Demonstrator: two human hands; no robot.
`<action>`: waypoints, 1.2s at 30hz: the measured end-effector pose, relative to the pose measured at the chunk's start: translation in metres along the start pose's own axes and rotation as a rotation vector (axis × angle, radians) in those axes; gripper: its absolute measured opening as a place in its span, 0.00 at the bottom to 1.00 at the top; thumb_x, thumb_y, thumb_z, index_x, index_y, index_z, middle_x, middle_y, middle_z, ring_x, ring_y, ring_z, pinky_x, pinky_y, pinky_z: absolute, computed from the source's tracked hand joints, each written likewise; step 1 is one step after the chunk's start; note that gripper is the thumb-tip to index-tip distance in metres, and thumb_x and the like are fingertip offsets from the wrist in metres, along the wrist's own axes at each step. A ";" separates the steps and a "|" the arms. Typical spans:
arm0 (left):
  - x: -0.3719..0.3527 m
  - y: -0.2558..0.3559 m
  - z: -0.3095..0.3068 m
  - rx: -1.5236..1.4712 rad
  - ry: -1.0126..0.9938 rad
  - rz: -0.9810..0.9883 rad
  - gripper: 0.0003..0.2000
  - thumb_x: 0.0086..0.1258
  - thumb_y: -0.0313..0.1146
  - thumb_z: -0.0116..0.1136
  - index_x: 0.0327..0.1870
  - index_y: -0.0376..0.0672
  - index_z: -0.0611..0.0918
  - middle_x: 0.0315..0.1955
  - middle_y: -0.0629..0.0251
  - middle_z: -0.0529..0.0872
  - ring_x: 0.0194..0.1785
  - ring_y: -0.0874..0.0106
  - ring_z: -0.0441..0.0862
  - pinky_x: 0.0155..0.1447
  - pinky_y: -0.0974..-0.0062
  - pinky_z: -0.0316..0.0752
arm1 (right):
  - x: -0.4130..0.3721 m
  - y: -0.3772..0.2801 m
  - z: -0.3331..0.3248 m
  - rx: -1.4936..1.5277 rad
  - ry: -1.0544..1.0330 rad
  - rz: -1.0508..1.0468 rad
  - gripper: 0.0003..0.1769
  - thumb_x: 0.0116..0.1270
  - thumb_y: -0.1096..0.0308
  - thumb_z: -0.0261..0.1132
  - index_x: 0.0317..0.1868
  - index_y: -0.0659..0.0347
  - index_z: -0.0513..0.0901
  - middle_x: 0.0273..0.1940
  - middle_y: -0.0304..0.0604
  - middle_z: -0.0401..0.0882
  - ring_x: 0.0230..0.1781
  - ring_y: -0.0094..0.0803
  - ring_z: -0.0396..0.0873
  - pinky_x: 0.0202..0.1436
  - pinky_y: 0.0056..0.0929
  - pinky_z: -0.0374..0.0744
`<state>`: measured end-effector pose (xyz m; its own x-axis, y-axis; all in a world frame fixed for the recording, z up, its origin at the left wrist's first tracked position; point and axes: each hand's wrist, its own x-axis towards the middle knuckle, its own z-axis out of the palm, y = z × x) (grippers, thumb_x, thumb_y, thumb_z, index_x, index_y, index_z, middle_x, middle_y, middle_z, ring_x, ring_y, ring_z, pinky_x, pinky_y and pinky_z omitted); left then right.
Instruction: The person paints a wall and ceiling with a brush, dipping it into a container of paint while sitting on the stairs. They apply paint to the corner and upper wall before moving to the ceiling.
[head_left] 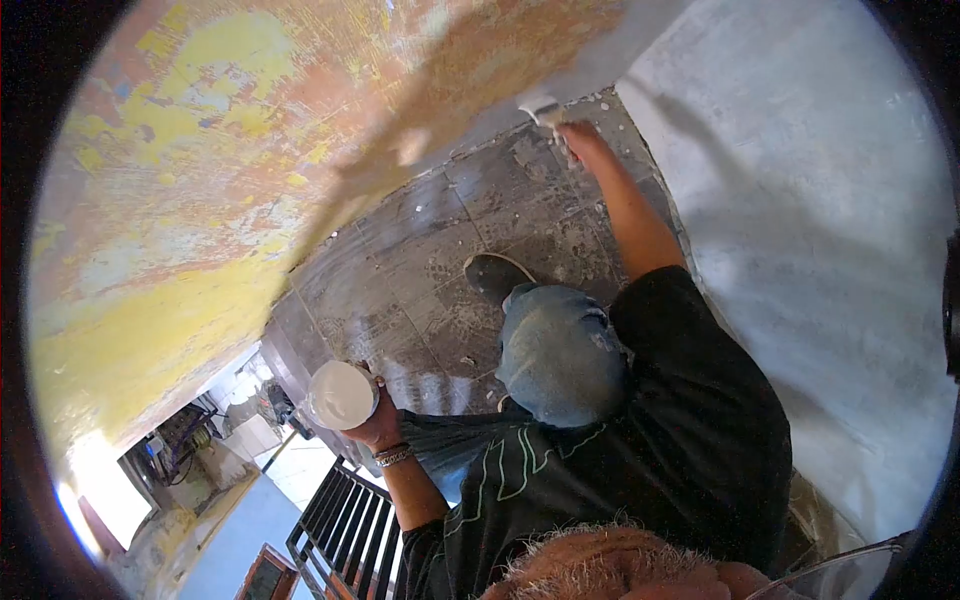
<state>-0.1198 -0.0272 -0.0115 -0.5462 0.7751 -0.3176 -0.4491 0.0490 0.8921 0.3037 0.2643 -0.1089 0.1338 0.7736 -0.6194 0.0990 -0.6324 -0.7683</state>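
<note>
My right hand point(580, 140) is closed around the handle of a paintbrush point(546, 112). White paint coats its bristles, which meet the bottom of the peeling wall point(230, 130) near the corner. My left hand point(380, 422) grips a round tub of white paint point(343, 394) from its side, out to my left. The tub's open top faces me, and a pale, creamy surface shows inside.
Grey floor tiles point(430, 270), stained and flecked with chips, lie around my shoe point(492, 277). A pale grey wall point(800, 170) rises on the right. A black metal railing point(345, 520) and cluttered belongings point(185, 440) stand at lower left.
</note>
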 end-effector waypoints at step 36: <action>-0.005 0.010 -0.009 -0.537 0.011 -0.194 0.26 0.56 0.50 0.48 0.53 0.43 0.68 0.47 0.58 0.74 0.49 0.57 0.72 0.37 0.67 0.75 | -0.088 -0.124 -0.101 -0.105 0.265 -0.380 0.14 0.60 0.55 0.56 0.30 0.58 0.75 0.17 0.30 0.66 0.12 0.17 0.60 0.13 0.19 0.57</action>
<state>-0.1277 -0.0356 -0.0043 -0.4241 0.7770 -0.4651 -0.8366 -0.1395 0.5298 0.3792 0.2702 0.0574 0.3141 0.9224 -0.2246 0.2867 -0.3177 -0.9038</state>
